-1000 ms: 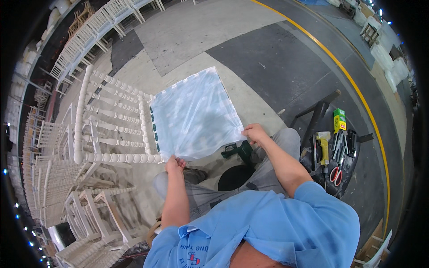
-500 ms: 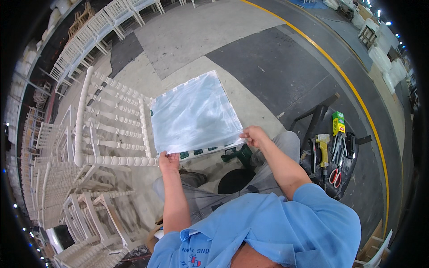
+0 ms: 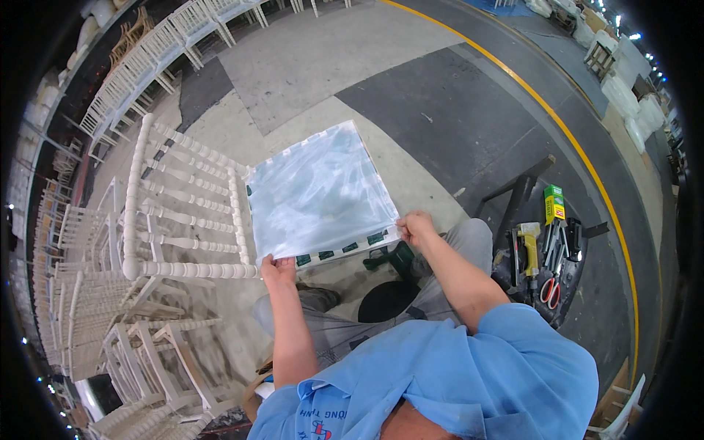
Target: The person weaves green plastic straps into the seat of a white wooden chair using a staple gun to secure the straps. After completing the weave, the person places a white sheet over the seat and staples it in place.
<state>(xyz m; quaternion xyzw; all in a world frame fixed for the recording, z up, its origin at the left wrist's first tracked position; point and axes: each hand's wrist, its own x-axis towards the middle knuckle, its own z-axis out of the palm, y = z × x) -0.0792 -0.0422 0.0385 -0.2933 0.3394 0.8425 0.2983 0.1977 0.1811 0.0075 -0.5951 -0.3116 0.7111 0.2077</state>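
Observation:
A white chair [image 3: 132, 198] with turned, beaded spindles stands in front of me, its back toward the left. Translucent plastic sheet [image 3: 319, 194] lies over its seat, slightly wrinkled and shiny. Dark green patches [image 3: 350, 247] show along the seat's near edge, below the sheet. My left hand [image 3: 279, 270] is closed on the sheet at the near left corner, beside the chair's back post. At the near right corner my right hand [image 3: 416, 227] pinches the sheet's edge between thumb and fingers.
On my right a dark round stool top [image 3: 579, 293] carries a yellow-bodied tool [image 3: 529, 253], red-handled scissors [image 3: 550, 292] and a green-yellow box [image 3: 554, 204]. More white chairs [image 3: 81, 308] crowd the left side, and others line the far left. A yellow line [image 3: 557, 121] curves along the floor.
The sheet's near edge has drawn back from the seat's front, and more of the green patches show. Both hands remain at the near corners, with only slight shifts.

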